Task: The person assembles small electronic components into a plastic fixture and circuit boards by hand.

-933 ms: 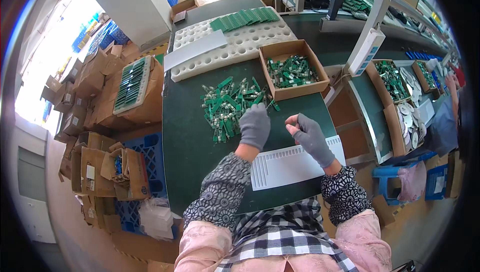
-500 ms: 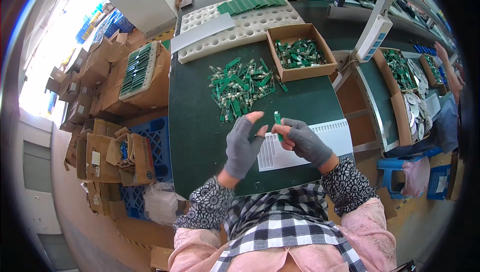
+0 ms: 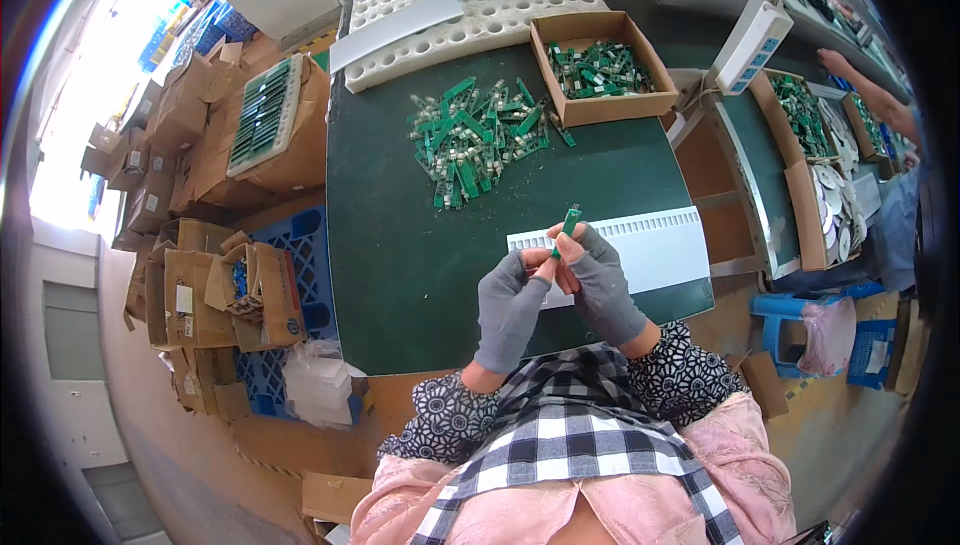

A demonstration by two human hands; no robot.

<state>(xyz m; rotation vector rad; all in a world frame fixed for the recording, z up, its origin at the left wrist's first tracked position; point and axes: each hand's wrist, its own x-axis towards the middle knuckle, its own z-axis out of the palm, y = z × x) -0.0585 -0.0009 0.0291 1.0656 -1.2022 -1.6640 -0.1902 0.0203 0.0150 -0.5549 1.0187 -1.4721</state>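
While the right hand pinches a small green circuit board at a tilt, the left hand has its fingertips at the lower end; whether they grip it I cannot tell. Under and beyond them lies a white slotted sheet, then a board heap, a cardboard box and a foam tray.

2 gloved grips, 1 pinched green board, 1 board heap, 1 slotted sheet
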